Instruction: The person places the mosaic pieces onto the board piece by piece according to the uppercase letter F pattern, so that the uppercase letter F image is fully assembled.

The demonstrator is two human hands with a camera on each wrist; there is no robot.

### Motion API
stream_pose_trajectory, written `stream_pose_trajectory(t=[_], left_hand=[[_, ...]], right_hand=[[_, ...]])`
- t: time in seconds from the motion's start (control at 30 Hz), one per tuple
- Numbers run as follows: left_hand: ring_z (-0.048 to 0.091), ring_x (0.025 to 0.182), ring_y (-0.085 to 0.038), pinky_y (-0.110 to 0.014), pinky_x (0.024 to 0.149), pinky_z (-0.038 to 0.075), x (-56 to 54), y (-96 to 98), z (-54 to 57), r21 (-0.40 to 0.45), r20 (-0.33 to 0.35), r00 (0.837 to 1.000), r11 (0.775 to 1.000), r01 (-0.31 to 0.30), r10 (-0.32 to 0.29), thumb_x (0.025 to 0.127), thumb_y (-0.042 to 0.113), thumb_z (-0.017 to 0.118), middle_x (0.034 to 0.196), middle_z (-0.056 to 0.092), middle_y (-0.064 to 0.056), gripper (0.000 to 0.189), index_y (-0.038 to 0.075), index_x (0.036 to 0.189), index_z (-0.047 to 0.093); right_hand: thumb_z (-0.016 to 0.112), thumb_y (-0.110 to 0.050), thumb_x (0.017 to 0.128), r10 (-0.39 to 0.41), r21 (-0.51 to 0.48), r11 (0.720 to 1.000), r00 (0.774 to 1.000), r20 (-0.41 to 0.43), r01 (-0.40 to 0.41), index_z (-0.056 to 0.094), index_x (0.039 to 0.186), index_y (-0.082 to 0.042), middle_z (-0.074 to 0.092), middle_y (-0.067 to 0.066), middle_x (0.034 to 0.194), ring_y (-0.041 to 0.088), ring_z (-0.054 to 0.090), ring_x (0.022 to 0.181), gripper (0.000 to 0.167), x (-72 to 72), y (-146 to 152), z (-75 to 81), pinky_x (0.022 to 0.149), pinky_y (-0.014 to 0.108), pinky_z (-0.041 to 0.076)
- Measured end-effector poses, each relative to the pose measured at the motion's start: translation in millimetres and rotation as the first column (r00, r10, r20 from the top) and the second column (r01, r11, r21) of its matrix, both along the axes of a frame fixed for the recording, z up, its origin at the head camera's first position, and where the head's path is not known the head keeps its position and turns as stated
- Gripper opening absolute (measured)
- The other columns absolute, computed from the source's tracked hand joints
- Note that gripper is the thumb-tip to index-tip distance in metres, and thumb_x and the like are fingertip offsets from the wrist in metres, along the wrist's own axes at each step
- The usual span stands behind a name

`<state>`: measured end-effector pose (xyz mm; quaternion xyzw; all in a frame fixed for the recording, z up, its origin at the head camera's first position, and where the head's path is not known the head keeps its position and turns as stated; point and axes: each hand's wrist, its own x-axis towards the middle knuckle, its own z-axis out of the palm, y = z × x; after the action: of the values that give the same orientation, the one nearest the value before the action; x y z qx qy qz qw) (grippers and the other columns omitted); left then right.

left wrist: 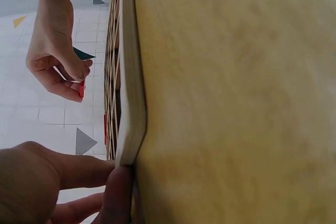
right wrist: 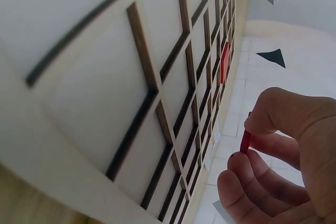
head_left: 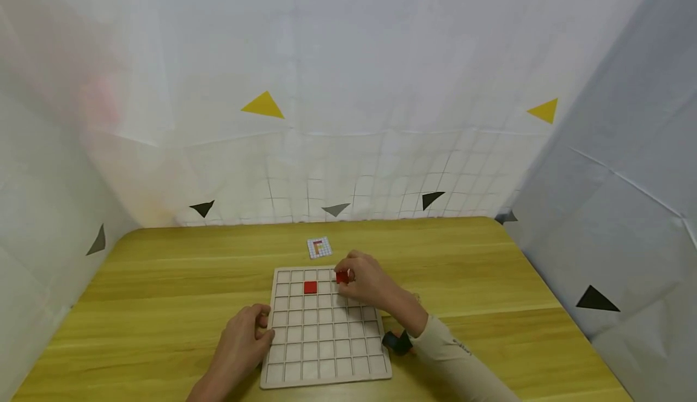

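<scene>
A pale grid board (head_left: pixel 310 351) lies in front of me, with one red square tile (head_left: pixel 310 287) set in a cell near its far side. My right hand (head_left: pixel 366 278) pinches a second red tile (right wrist: pixel 246 139) between thumb and fingers, raised above the board's far right part. In the right wrist view that tile stands on edge in the fingertips. The left hand (head_left: pixel 239 340) rests at the board's left edge. Its index finger and thumb (left wrist: pixel 119 192) touch the rim in the left wrist view.
Beyond the board lies a small card (head_left: pixel 319 247) printed with a coloured grid pattern. A dark rounded object (head_left: pixel 396 342) sits by the board's right edge, partly behind the right forearm. White sheets (head_left: pixel 348 57) marked with triangles enclose the wooden table (head_left: pixel 163 293).
</scene>
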<state>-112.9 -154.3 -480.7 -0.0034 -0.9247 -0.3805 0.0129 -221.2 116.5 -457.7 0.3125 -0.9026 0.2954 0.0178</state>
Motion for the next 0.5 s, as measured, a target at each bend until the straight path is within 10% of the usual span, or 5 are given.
stream_pose_trajectory(t=[0.5], left_hand=[[0.052, 0.071, -0.013, -0.027, 0.061, 0.045, -0.5, 0.0, 1.1, 0.004, 0.001, 1.0, 1.0, 0.006, -0.006, 0.081, 0.001, 0.076, 0.087, 0.056, -0.001, 0.034, -0.003, 0.113, 0.065]], right_hand=[[0.076, -0.007, 0.08, 0.009, 0.029, 1.0, 1.0, 0.002, -0.009, 0.075, 0.102, -0.005, 0.057, -0.001, 0.089, 0.011, 0.052, 0.074, 0.022, 2.2, -7.9, -1.2, 0.062, 0.024, 0.046]])
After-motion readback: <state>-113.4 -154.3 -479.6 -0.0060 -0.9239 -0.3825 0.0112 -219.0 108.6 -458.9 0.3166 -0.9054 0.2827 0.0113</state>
